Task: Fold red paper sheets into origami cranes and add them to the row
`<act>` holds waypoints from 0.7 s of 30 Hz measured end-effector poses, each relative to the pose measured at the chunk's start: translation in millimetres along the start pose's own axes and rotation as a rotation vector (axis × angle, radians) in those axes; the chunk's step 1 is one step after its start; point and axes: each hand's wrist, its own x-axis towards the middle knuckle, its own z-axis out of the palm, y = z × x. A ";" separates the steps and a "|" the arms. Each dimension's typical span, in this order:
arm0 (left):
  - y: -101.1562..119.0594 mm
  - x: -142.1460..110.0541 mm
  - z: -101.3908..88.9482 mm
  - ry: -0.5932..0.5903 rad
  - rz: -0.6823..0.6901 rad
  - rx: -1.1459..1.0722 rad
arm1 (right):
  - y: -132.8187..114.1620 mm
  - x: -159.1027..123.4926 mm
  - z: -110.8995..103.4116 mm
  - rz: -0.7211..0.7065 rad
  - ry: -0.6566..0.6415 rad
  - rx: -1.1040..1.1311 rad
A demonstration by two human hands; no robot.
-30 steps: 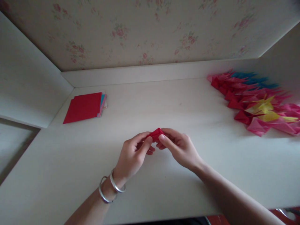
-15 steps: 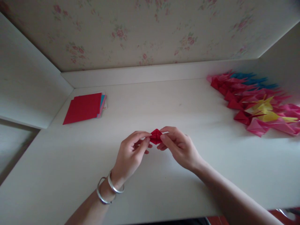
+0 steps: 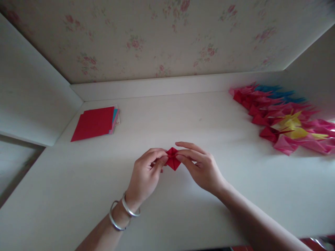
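A small folded piece of red origami paper is held between both hands above the white table, its outline a diamond with one point toward me. My left hand pinches its left corner between thumb and fingers. At the right corner, my right hand grips it with thumb and index finger, while another finger stretches out above. The fingertips cover both side corners. Two silver bangles circle my left wrist.
At the back left lies a stack of square paper sheets, red on top, with blue and pink edges beneath. Many folded paper cranes in pink, red, yellow and blue crowd the right side of the white table. A low ledge borders the back.
The red paper has opened out from a narrower shape, its near point now lower and larger. My right fingers have shifted, one now raised. The view has tilted slightly.
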 end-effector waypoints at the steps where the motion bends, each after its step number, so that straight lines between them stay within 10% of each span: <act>1: 0.3 0.9 -0.5 0.016 -0.026 -0.028 | -0.1 0.3 0.5 0.015 0.025 0.014; 12: -1.2 4.2 -2.6 0.209 -0.214 -0.273 | 4.4 8.0 -2.9 0.214 0.267 0.377; 21: -3.9 3.3 -0.2 0.160 -0.194 -0.249 | 4.5 10.3 -5.4 0.182 0.204 0.325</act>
